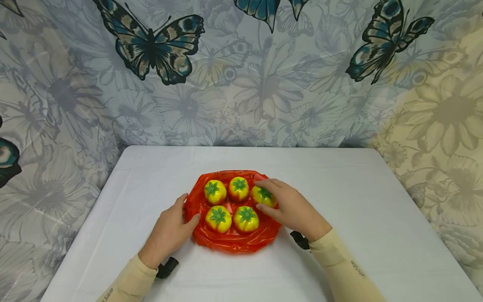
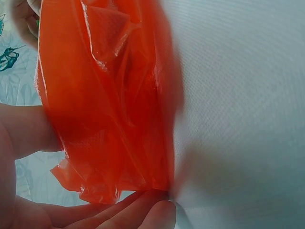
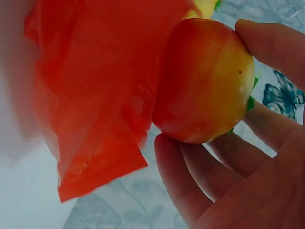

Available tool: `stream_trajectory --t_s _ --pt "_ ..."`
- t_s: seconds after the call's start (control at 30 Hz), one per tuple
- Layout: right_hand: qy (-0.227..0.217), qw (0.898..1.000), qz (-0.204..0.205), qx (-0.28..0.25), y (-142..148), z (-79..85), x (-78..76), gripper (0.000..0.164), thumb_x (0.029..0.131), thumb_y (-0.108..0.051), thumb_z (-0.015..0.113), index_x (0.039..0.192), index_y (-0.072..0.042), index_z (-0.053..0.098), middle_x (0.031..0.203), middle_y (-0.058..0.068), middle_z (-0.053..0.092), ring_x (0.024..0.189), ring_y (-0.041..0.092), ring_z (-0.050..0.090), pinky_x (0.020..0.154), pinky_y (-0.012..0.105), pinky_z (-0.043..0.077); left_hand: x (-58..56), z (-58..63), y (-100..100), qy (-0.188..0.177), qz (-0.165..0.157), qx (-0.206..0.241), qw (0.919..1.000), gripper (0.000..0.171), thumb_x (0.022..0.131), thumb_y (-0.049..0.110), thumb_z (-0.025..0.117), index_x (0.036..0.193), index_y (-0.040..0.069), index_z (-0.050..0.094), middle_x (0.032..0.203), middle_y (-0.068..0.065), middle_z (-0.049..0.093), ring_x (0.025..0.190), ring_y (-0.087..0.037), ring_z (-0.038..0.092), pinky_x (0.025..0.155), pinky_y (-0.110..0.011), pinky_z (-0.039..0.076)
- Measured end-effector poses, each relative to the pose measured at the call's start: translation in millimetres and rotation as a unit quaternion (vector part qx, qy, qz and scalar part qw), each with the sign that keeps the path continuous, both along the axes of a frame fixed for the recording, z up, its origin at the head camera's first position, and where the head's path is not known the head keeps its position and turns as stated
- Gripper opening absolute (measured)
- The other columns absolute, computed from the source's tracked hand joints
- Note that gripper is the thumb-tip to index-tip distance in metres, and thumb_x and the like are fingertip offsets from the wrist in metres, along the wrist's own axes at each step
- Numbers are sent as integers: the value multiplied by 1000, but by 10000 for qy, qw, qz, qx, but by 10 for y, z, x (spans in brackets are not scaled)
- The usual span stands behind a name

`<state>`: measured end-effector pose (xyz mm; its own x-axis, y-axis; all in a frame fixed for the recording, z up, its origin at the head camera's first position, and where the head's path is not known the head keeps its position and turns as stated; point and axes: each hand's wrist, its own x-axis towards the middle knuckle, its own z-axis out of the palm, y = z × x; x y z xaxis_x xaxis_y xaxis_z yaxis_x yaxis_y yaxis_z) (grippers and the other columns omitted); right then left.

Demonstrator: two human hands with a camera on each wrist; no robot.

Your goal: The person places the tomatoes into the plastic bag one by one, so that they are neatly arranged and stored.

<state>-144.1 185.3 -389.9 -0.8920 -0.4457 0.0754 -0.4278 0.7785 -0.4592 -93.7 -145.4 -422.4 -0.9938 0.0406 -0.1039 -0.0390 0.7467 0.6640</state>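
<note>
A red plastic bag (image 1: 241, 243) lies with its edge rolled out in a round on the white table. Inside it sit several glossy yellow-and-red toy tomatoes (image 1: 218, 219) with green star-shaped tops. At the bag's left edge, my left hand (image 1: 171, 230) holds the rim, thumb (image 2: 31, 131) over it and fingers along the outside. My right hand (image 1: 296, 207) grips the rightmost toy tomato (image 3: 207, 81) between thumb and fingers, at the bag's right side. In the right wrist view this tomato overlaps the bag's red film (image 3: 95, 90).
The white table (image 1: 339, 180) extends around the bag on all sides. Behind it hangs a cloth backdrop (image 1: 268, 92) printed with flowers and butterflies. Beige sleeves (image 1: 339, 260) cover both forearms, and a black wrist device (image 1: 167, 267) shows at the left wrist.
</note>
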Motion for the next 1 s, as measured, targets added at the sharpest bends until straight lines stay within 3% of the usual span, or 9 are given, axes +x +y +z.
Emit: stream_trajectory --t_s 0.23,1.0 --pt "-69 9998 150 124 -34 -49 -10 62 98 -35 81 154 -20 58 158 11 59 142 34 61 112 55 57 -5 2 -3 -13 19 29 10000 78 103 29 70 165 -3 35 145 -25 67 122 -33 72 98 -52 65" --pt "-261 9983 514 86 -68 -173 -72 61 98 -27 82 153 -14 58 150 6 65 139 27 64 117 50 54 -15 -15 -12 -63 35 35 10000 79 103 30 71 165 -2 35 143 -24 69 117 -30 73 94 -50 66"
